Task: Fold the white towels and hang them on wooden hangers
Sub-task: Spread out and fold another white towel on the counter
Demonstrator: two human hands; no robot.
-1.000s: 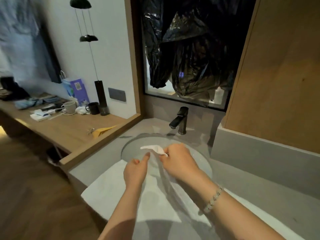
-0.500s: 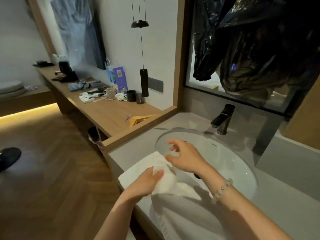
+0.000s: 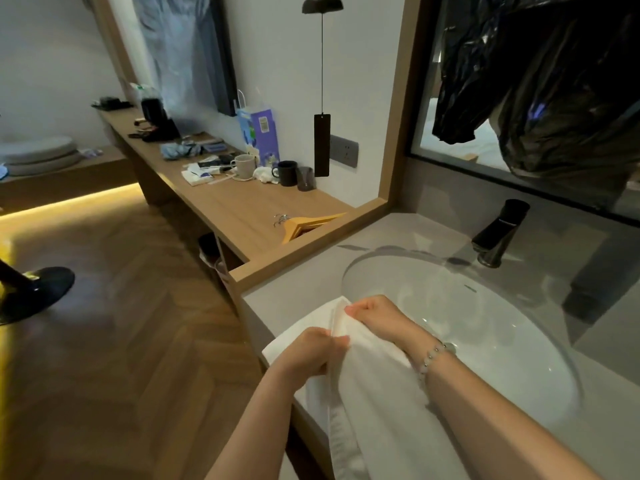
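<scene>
Left hand [image 3: 308, 351] pinches white towel [image 3: 374, 393] edge; right hand [image 3: 377, 317] grips its top fold. Towel drapes over counter [image 3: 298, 292] beside sink [image 3: 485, 341], lower end cut off by frame. Farther back, wooden hangers [image 3: 304, 225] lie on desk [image 3: 225, 209], partly hidden behind ledge, count unclear.

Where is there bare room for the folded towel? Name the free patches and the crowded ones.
Free: the wooden desk between the black mug and the wooden hangers; the grey counter between the wooden ledge and the basin. Crowded: the desk beyond the mug, littered with papers; the counter's near corner, under the towel that the left hand and right hand grip.
</scene>
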